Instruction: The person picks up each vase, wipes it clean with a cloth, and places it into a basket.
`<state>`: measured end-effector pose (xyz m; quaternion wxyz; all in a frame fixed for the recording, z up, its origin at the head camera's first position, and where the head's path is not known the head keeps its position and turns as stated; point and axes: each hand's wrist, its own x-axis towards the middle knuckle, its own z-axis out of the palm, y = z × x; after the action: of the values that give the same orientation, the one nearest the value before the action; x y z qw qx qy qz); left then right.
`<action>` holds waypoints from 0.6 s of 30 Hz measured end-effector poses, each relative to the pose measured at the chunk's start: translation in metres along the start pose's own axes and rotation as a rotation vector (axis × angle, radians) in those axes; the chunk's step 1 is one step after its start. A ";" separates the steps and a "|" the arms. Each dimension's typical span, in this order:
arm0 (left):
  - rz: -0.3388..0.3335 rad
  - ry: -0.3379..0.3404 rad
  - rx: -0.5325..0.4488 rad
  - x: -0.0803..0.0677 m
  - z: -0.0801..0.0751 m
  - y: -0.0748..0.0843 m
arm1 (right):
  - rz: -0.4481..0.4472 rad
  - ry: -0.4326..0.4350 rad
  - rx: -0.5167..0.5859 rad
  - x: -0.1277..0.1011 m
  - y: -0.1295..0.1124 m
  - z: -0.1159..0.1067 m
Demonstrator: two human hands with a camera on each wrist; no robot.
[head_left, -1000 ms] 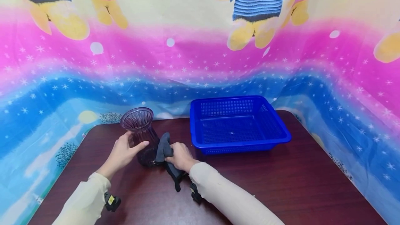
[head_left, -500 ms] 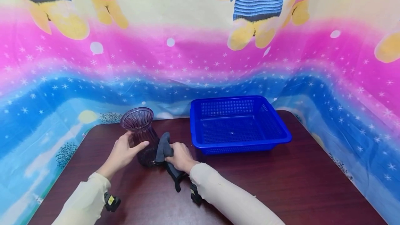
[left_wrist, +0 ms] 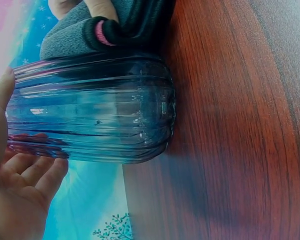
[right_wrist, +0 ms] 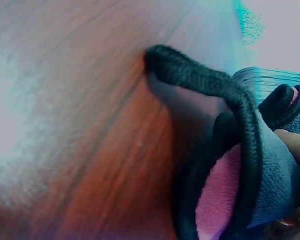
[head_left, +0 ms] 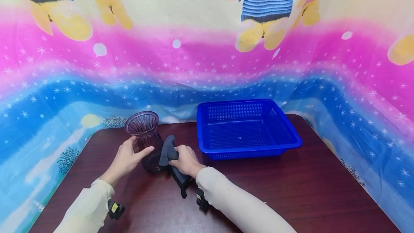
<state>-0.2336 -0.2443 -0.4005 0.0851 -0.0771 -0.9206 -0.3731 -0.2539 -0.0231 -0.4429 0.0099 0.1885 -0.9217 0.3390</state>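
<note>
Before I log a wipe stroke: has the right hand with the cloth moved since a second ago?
Yes, slightly: right hand and cloth crept up the vase, away from the table's near edge.

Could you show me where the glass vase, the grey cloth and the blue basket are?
glass vase (head_left: 142, 123): head view, on its flared neck.
grey cloth (head_left: 167, 150): head view, on the bunched upper fold.
blue basket (head_left: 249, 151): head view, on its front rim.

Upright ribbed purple glass vase (head_left: 144, 137) on table, dark cloth (head_left: 169, 152) pressed against it.
</note>
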 end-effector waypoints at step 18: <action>0.002 -0.010 0.023 0.000 0.000 0.002 | -0.059 0.057 0.030 0.004 -0.023 -0.022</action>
<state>-0.2328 -0.2433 -0.3993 0.0818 -0.0790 -0.9251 -0.3622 -0.2521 -0.0266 -0.4109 0.0433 0.2058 -0.9099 0.3575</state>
